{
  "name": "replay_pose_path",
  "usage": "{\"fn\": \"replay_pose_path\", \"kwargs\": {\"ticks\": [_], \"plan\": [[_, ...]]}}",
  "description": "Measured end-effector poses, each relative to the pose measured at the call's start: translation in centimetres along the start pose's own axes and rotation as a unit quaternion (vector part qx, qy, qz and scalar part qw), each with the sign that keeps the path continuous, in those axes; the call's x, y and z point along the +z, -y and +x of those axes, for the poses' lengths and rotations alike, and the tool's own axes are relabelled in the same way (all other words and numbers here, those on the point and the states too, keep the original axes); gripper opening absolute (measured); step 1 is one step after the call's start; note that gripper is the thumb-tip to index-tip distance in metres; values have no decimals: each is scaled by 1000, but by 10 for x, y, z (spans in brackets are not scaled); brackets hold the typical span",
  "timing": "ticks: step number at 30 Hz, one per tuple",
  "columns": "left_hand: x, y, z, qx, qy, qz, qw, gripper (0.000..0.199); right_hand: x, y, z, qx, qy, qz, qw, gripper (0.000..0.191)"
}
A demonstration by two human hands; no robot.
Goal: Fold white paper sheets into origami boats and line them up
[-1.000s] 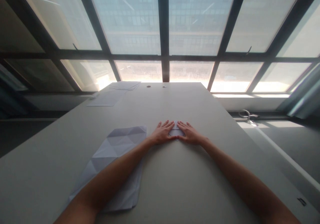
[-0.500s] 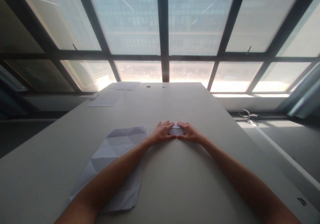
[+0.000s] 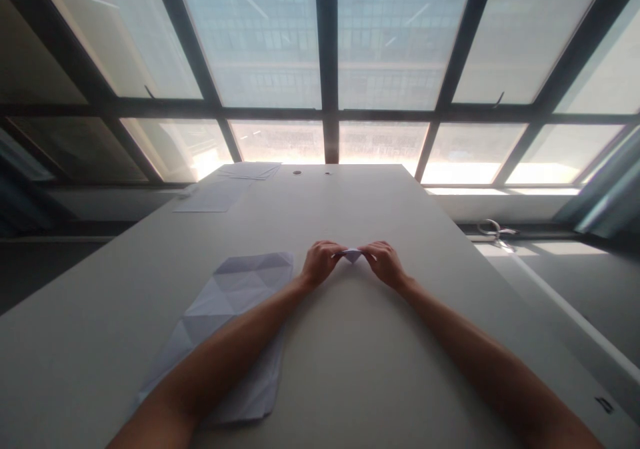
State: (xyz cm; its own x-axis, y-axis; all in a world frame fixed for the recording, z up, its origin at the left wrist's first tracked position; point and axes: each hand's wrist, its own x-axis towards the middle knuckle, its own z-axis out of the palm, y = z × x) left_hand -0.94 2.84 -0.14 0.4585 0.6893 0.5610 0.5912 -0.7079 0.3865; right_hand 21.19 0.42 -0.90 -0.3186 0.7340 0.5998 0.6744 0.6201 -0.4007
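A small piece of folded white paper (image 3: pixel 353 255) spans the gap between my two hands, a pointed part of it facing down toward me. My left hand (image 3: pixel 323 262) pinches its left end, fingers curled. At the right end, my right hand (image 3: pixel 384 262) grips it the same way between thumb and fingers. My fingers cover both ends of the paper. Under and beside my left forearm lies a large creased sheet of paper (image 3: pixel 250 309), partly hidden by the arm.
The white table (image 3: pixel 360 202) reaches to the windows. Several flat sheets of paper (image 3: pixel 210 197) lie at its far left. A round hole (image 3: pixel 297 173) and a small object (image 3: pixel 328 173) are at the far edge. A white pole (image 3: pixel 560 305) stands off to the right.
My hands have gone from lying with fingers spread around the folded paper to pinching its two ends. The paper has tilted and now shows a narrow edge with a point below.
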Motion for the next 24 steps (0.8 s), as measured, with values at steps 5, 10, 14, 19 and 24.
{"fn": "replay_pose_path", "kwargs": {"ticks": [5,10,14,19,24], "plan": [[-5,-6,0,27,-56,51,997,20,-3,6,2,-34,-18,-21,999,34],[-7,-5,1,39,-5,103,994,28,-2,7,1,-40,46,-65,996,49],[-2,2,0,23,90,132,987,38,2,6,-2,-20,132,-85,987,61],[2,7,-4,-19,203,115,972,48,1,4,-3,31,218,-87,972,63],[-2,0,-6,3,253,112,961,71,2,10,-4,37,243,-96,965,59]]}}
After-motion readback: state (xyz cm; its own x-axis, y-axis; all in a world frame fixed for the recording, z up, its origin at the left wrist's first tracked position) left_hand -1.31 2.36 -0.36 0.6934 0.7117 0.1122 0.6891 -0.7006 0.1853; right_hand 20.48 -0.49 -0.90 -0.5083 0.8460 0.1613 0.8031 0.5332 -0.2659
